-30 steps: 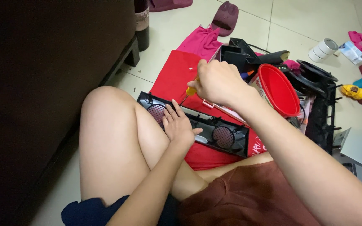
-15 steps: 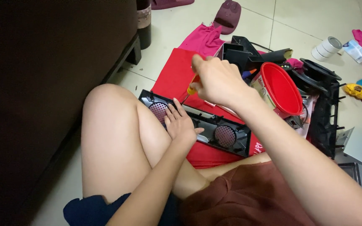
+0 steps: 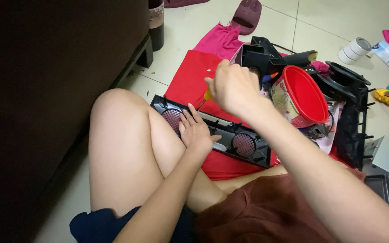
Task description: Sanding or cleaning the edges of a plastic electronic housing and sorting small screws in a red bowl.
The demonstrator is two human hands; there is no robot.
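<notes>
Both arms are seen bare from the wrists up, with no sleeves, watch or rings visible on the left hand or the right hand. The legs are left bare above the knee. Dark navy shorts are worn, and a rust-brown garment is draped near the right.

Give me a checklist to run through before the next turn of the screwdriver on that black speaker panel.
1. Panel held down: ok. The left hand lies flat on the black speaker panel.
2. Tool gripped: ok. The right hand is closed around the screwdriver, its yellow handle just showing.
3. Tip seated in a screw: cannot tell. The tip is hidden near the left hand's fingers.
4. Fingers clear of the tip: not ok. They lie right beside the shaft.
5. Panel on a flat base: ok. It rests on the red cloth.
6. Red container clear of the elbow: cannot tell.
</notes>
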